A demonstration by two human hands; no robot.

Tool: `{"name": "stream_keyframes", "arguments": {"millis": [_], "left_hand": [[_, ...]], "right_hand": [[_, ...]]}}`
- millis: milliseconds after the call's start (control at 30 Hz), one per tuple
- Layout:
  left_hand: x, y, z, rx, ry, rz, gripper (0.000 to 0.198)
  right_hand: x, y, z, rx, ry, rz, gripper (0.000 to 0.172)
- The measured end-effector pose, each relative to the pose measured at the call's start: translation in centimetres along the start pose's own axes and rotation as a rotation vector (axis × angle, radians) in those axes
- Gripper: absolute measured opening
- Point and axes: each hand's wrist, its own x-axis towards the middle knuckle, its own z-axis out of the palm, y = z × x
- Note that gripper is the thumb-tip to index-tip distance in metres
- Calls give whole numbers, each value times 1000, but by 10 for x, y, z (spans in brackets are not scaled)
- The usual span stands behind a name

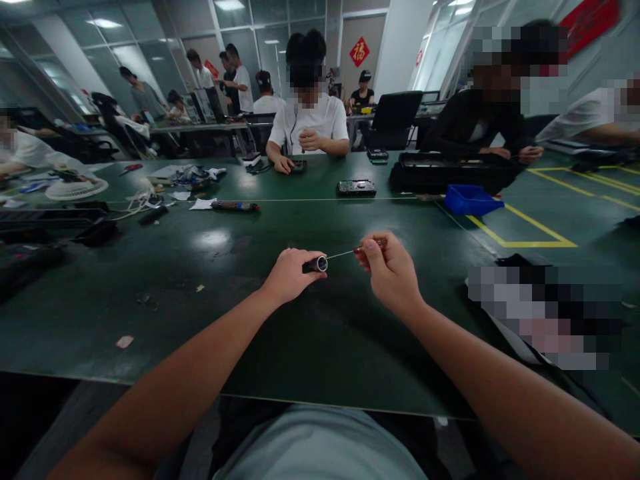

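My left hand (290,273) is closed round a small dark cylinder with a silvery end (319,265), held just above the green table (215,307). My right hand (390,270) pinches a thin screwdriver with a reddish handle (361,249). Its metal shaft points left and its tip meets the cylinder's silvery end. Both hands hover over the middle of the table, a little apart from each other.
A blue bin (470,199) sits at the right by yellow floor-style lines. A hard drive (356,188) and a dark tool (235,206) lie further back, with cables and a white fan (75,189) at the left. Across the table several people sit working.
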Motion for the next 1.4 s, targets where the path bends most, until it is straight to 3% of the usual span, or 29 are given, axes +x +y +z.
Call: {"name": "stream_keyframes", "arguments": {"millis": [600, 1067, 1400], "left_hand": [[0, -2, 3, 78, -59, -62, 38], [0, -1, 3, 48, -50, -74, 36], [-1, 8, -3, -187, 118, -108, 30]], "right_hand": [[2, -1, -1, -202, -67, -15, 19], [4, -4, -4, -326, -28, -44, 19], [5, -7, -5, -469, -81, -100, 31]]}}
